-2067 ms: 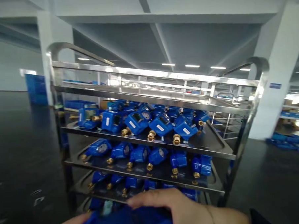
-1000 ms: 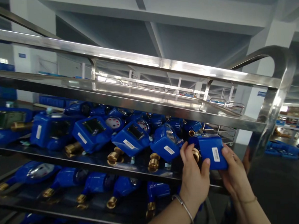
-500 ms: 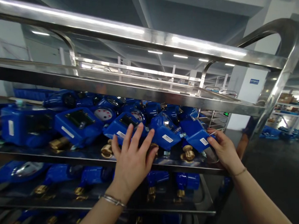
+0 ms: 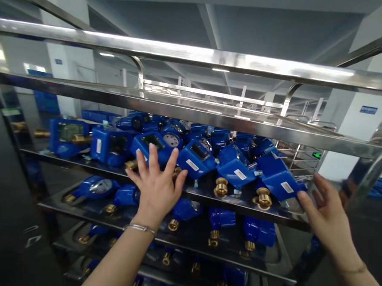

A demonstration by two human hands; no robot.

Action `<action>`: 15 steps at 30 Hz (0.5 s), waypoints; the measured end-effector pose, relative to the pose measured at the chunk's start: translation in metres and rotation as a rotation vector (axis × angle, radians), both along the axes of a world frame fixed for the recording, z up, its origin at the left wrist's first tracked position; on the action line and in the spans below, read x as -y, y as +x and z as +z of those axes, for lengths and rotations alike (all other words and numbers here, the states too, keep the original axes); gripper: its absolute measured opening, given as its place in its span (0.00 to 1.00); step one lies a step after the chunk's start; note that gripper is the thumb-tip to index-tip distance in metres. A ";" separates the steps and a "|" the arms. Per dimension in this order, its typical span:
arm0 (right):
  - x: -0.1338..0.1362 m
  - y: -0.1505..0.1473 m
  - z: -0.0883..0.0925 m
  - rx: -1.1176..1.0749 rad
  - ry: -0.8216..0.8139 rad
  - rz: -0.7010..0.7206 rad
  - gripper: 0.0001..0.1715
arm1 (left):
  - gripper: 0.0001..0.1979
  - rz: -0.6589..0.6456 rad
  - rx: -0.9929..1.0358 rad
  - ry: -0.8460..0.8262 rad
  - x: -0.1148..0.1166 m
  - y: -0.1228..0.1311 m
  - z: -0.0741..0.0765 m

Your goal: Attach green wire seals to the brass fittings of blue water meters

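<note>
My left hand (image 4: 156,188) is spread with its fingers apart in front of a blue water meter (image 4: 151,144) on the upper shelf; whether the fingertips touch it I cannot tell. My right hand (image 4: 327,213) is at the shelf's right end, thumb and fingers apart. Its thumb tip is at the corner of the rightmost blue meter (image 4: 278,179), which leans and bears a white label. Between the hands are two more tilted meters, one (image 4: 196,159) with a dark display window and another (image 4: 235,168) above a brass fitting (image 4: 221,186).
The metal rack (image 4: 189,94) has a rail above and several shelves below. Blue meters with brass ends lie on the lower shelf (image 4: 95,206) too. Further meters with round dials (image 4: 171,139) stand behind the front row. A pillar (image 4: 348,132) rises at the right.
The view has swung left, showing the rack's left end. My right hand has opened away from the rightmost meter's edge. My left hand is now nearer a meter further left.
</note>
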State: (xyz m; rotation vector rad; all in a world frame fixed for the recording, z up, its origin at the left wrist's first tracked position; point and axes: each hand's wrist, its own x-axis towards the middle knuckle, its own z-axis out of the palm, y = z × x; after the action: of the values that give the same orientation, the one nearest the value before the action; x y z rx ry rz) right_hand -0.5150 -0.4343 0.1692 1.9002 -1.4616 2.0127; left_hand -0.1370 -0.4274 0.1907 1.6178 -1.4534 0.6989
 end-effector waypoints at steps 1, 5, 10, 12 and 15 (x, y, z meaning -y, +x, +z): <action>-0.005 0.003 -0.002 -0.081 -0.041 -0.057 0.40 | 0.29 0.041 -0.055 0.002 0.001 0.013 0.000; -0.017 0.019 -0.009 -0.389 -0.225 -0.331 0.44 | 0.31 0.190 -0.315 0.047 0.012 0.067 -0.005; -0.011 0.066 -0.012 -0.585 -0.374 -0.412 0.39 | 0.29 0.190 -0.337 0.145 0.028 0.094 -0.019; -0.007 0.088 -0.014 -0.680 -0.344 -0.367 0.37 | 0.29 0.190 -0.324 0.155 0.030 0.094 -0.024; -0.005 0.110 -0.020 -0.780 -0.285 -0.352 0.34 | 0.30 0.192 -0.323 0.167 0.027 0.092 -0.028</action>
State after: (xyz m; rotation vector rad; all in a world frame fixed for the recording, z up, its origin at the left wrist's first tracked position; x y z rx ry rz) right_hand -0.4051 -0.4296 0.1495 1.8141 -1.1084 1.0579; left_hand -0.0446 -0.4548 0.1626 1.9168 -1.1568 0.4026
